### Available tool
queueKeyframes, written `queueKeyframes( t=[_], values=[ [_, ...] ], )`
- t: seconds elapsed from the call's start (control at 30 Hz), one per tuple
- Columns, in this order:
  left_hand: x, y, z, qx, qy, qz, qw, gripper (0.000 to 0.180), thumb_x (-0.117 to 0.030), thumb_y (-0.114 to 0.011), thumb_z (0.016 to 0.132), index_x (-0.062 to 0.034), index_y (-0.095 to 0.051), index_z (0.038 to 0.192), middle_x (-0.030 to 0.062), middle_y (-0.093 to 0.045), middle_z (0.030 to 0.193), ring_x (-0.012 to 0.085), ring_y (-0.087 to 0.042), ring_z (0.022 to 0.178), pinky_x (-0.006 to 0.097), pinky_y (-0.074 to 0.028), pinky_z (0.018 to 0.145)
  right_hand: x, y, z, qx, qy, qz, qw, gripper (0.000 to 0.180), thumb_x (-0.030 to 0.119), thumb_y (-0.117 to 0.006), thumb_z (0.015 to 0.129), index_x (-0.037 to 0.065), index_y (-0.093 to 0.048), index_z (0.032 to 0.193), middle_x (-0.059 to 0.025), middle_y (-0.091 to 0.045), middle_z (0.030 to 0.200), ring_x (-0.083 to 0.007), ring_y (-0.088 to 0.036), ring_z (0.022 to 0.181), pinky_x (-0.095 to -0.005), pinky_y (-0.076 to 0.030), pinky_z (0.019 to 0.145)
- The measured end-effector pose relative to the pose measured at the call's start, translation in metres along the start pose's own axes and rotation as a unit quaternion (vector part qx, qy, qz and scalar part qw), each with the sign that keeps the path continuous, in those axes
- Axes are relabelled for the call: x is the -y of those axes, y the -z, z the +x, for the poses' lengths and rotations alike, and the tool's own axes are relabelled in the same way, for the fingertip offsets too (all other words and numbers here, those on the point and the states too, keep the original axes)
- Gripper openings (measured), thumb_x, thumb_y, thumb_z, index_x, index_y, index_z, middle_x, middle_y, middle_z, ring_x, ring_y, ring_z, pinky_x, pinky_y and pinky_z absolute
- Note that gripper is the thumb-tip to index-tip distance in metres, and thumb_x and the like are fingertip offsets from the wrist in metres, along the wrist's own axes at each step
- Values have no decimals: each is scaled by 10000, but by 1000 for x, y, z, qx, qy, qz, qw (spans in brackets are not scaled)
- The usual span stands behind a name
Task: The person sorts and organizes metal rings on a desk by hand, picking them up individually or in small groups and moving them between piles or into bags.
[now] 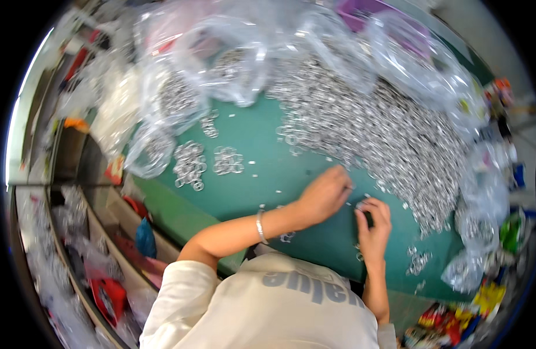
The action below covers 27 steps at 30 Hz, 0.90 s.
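Observation:
A broad heap of small silver metal rings [373, 128] spreads over the green tabletop [250, 136]. My left hand [325, 196], a silver bangle [260, 225] on its wrist, is at the heap's near edge with its fingers pinched together. To its right, my right hand [374, 224] curls thumb against fingers just above the table. Something tiny and pale shows at the fingertips of each hand, too small to name. Left of my hands lie two little clusters of rings, one loose and long [189, 166], one more compact [228, 160].
Clear plastic bags of rings [176, 96] line the table's far left side. A purple bin [361, 13] stands at the back, behind more bags. Near the right edge lie another bag [467, 270] and a few rings [418, 260]. Compartments with bagged goods [108, 296] border the left.

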<state>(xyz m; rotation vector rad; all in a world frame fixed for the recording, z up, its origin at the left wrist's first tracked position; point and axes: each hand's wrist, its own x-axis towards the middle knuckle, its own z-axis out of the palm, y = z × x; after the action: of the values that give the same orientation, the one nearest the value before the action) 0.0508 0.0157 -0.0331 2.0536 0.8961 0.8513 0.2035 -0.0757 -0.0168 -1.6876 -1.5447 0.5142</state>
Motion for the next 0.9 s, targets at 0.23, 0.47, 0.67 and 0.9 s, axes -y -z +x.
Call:
queueKeyframes(
  t=[0.23, 0.47, 0.67, 0.9],
  values=[
    [-18, 11, -23, 97, 261, -424, 862, 244, -23, -627, 831, 9, -518, 1046, 103, -616, 989, 148, -612, 900, 289, -497, 805, 28, -9, -4, -5, -81, 204, 976, 100, -41, -583, 818, -21, -571, 915, -114, -558, 1019, -179, -527, 855, -285, -438, 793],
    [-16, 29, -27, 134, 305, -625, 706, 423, 7, -571, 863, -8, -426, 1261, 112, -527, 1168, 178, -561, 1040, 319, -467, 916, 49, -9, 3, 58, 69, -21, 996, 242, -5, -644, 779, -16, -601, 1016, -151, -548, 1108, -328, -517, 989, -394, -433, 829],
    [2, 59, -35, 94, 338, -628, 694, 251, -92, -575, 902, -16, -555, 1140, 53, -581, 1019, 123, -576, 916, 272, -490, 800, 59, -6, 7, 105, 118, -42, 987, 303, -5, -649, 768, -7, -607, 1068, -139, -557, 1132, -329, -521, 1015, -405, -420, 856],
    [85, 179, -29, -219, 251, -34, 942, 261, 71, -518, 812, 2, -603, 1049, 93, -626, 965, 166, -604, 819, 293, -513, 714, 50, -4, -1, 152, 115, -50, 980, 257, 11, -639, 779, -2, -613, 1035, -139, -595, 1014, -316, -552, 922, -386, -428, 818]
  ],
)
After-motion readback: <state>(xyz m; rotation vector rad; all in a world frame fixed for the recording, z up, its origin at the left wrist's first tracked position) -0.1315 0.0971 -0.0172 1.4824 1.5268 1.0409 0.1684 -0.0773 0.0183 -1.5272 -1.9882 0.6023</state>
